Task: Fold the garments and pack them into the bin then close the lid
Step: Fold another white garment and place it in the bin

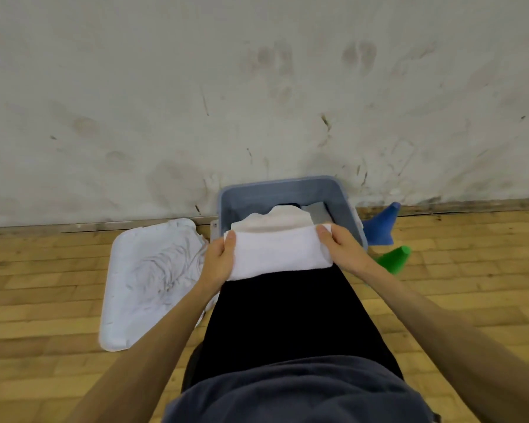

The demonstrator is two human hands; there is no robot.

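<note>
**Folded white garment going into the bin**

A person is leaning over a grey-blue bin point(283, 190) that is standing against the wall, holding a folded white garment point(280, 251) by its two short ends. The left hand point(219, 259) is gripping the left end with the thumb lying on top and the other fingers tucked out of sight beneath the cloth; the right hand point(338, 247) is doing the same at the right end, thumb over the top edge, remaining fingers curled under. Between the two thumbs the fold is staying flat and taut, hovering just over the near rim of the bin. Just beyond the thumbs, inside the bin, another pale folded piece point(275, 219) is already lying on something dark.

To land it well, I would say both ends should be going down level, so the fold is not sagging in the middle, and the under-fingers should be sliding out sideways only once the cloth is resting on the pile.

Out past the left hand's knuckles the white lid point(126, 300) is lying flat on the wooden floor with a crumpled white garment point(168, 261) on it, apparently not yet folded. Past the right hand a blue cone point(382, 222) and a green cone point(393, 259) are lying by the bin.
</note>
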